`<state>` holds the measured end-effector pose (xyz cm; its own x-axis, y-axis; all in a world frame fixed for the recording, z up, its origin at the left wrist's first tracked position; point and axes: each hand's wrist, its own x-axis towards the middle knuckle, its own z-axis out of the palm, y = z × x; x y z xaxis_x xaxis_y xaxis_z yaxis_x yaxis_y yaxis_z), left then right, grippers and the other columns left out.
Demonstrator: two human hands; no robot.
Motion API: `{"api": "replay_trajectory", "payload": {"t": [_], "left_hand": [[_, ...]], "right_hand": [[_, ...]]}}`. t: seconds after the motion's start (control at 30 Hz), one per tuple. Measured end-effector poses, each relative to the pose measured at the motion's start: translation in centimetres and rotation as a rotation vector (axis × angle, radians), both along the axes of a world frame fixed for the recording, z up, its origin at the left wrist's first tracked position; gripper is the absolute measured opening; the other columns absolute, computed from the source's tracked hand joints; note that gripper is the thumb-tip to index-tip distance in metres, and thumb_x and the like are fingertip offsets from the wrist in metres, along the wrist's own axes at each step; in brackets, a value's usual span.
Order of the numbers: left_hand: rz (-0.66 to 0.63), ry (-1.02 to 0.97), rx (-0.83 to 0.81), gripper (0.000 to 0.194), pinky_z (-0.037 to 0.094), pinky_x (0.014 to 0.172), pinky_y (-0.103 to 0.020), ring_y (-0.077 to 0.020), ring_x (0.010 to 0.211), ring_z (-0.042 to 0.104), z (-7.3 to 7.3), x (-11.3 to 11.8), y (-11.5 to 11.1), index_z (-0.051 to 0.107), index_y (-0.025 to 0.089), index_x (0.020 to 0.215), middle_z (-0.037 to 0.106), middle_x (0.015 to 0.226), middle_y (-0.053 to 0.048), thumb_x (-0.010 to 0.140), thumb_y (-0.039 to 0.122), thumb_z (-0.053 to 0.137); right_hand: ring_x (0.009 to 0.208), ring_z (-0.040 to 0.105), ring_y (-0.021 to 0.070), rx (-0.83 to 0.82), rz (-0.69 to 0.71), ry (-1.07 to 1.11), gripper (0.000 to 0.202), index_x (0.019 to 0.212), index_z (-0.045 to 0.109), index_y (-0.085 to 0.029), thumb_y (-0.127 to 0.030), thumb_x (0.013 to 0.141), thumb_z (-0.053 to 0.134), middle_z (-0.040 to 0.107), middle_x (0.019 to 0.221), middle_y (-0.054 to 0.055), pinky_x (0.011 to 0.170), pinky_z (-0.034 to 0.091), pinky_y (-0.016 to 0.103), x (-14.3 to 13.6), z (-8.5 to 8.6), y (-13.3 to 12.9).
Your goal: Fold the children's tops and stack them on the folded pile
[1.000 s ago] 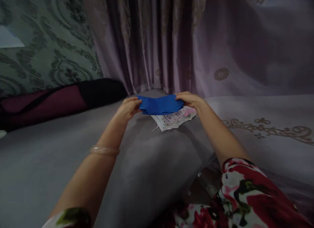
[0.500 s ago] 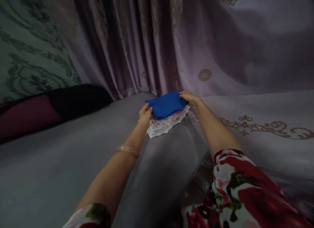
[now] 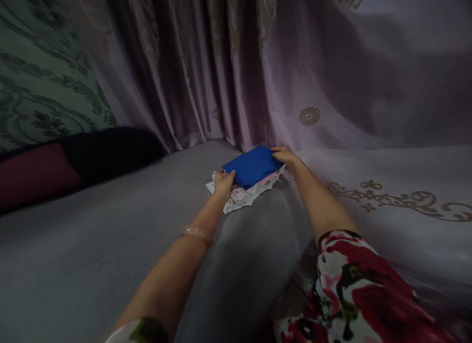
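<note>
A folded blue cloth [image 3: 254,166] lies on top of a stack of pale printed cloths [image 3: 245,198], whose jagged edges stick out below and to the left. My left hand [image 3: 224,182] grips the blue cloth's near left corner, thumb on top and fingers beneath, close against the stack. At the far right corner, my right hand [image 3: 284,156] pinches the same blue cloth; some of its fingertips are hidden. The stack rests on a grey padded surface near its back corner.
Purple curtains [image 3: 236,77] hang right behind the stack. A black and maroon cushion-like object [image 3: 106,153] lies along the back left. To the right runs a pale cloth with brown scroll embroidery [image 3: 398,200]. Grey surface [image 3: 92,254] spreads out at the left.
The blue cloth has come down slightly and lies flatter on the stack. Both hands have lowered a little with it, the left one also shifting right.
</note>
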<state>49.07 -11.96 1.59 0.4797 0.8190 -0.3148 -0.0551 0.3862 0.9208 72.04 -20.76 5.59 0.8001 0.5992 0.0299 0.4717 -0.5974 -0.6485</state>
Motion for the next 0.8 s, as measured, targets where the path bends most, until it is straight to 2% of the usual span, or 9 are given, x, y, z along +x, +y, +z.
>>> {"api": "replay_trajectory", "payload": {"t": [0.1,0.2,0.3,0.4,0.47,0.57,0.7,0.8], "left_hand": [[-0.069,-0.022,0.074,0.072,0.055,0.059,-0.025,-0.0093,0.057,0.057,0.0,-0.5,-0.2,0.033,0.023,0.141,0.057,0.077,0.002,0.08,0.014,0.07],[-0.186,0.002,0.188,0.057,0.051,0.056,-0.021,-0.0067,0.053,0.051,0.0,-0.7,-0.5,0.051,0.02,0.129,0.048,0.067,0.006,0.077,0.008,0.07],[-0.253,0.05,0.289,0.038,0.048,0.054,-0.018,-0.0054,0.051,0.048,-0.1,-0.8,-0.8,0.062,0.013,0.115,0.044,0.063,0.006,0.078,0.004,0.065],[-0.283,0.064,0.347,0.042,0.045,0.052,-0.019,-0.0058,0.05,0.047,-0.2,-1.0,-1.1,0.062,0.01,0.12,0.045,0.062,0.006,0.078,0.004,0.064],[-0.318,0.063,0.388,0.045,0.045,0.053,-0.02,-0.0067,0.05,0.048,-0.4,-1.1,-1.3,0.061,0.01,0.122,0.046,0.061,0.006,0.077,0.006,0.066],[-0.406,0.106,0.439,0.045,0.044,0.053,-0.02,-0.0082,0.05,0.051,-0.7,-1.4,-1.7,0.061,0.009,0.123,0.052,0.059,0.005,0.078,0.008,0.064],[-0.5,0.126,0.442,0.044,0.045,0.054,-0.021,-0.0101,0.055,0.056,-0.9,-2.2,-2.2,0.058,0.008,0.126,0.059,0.062,0.002,0.082,0.008,0.056],[-0.508,0.044,0.409,0.043,0.048,0.058,-0.021,-0.0106,0.061,0.061,-1.0,-4.3,-2.0,0.056,0.009,0.125,0.062,0.071,0.0,0.082,0.011,0.056]], "right_hand": [[0.094,0.066,0.016,-0.091,0.018,-0.048,0.044,0.12,0.065,-0.015,-0.003,0.081,0.051,0.072,0.108,0.006,0.083,0.049,0.021,0.0,-1.2,0.1],[0.112,0.06,0.0241,-0.16,-0.004,-0.131,0.04,0.122,0.064,-0.014,-0.009,0.084,0.052,0.066,0.12,0.012,0.096,0.044,0.032,-0.8,-1.7,0.2],[0.129,0.044,0.0334,-0.213,-0.043,-0.316,0.038,0.125,0.06,-0.011,-0.015,0.089,0.047,0.054,0.134,0.02,0.107,0.032,0.048,-2.5,-1.4,0.8],[0.132,0.04,0.0328,-0.28,0.094,-0.474,0.042,0.131,0.056,-0.015,-0.027,0.097,0.035,0.05,0.14,0.017,0.109,0.028,0.051,-4.3,-1.0,2.0],[0.136,0.035,0.0327,-0.339,0.197,-0.4,0.05,0.139,0.049,-0.022,-0.04,0.1,0.024,0.042,0.148,0.011,0.11,0.026,0.055,-5.2,-1.0,2.8],[0.143,0.02,0.0366,-0.432,0.195,-0.242,0.062,0.148,0.036,-0.029,-0.056,0.098,0.01,0.025,0.158,0.004,0.109,0.018,0.066,-5.8,-1.4,3.4],[0.142,0.02,0.0383,-0.442,0.199,-0.233,0.065,0.147,0.037,-0.031,-0.059,0.097,0.007,0.028,0.157,0.003,0.108,0.016,0.07,-5.6,-2.1,3.1],[0.141,0.022,0.0395,-0.431,0.211,-0.248,0.066,0.146,0.039,-0.03,-0.06,0.096,0.008,0.031,0.156,0.003,0.108,0.015,0.07,-5.4,-2.1,2.9]]}}
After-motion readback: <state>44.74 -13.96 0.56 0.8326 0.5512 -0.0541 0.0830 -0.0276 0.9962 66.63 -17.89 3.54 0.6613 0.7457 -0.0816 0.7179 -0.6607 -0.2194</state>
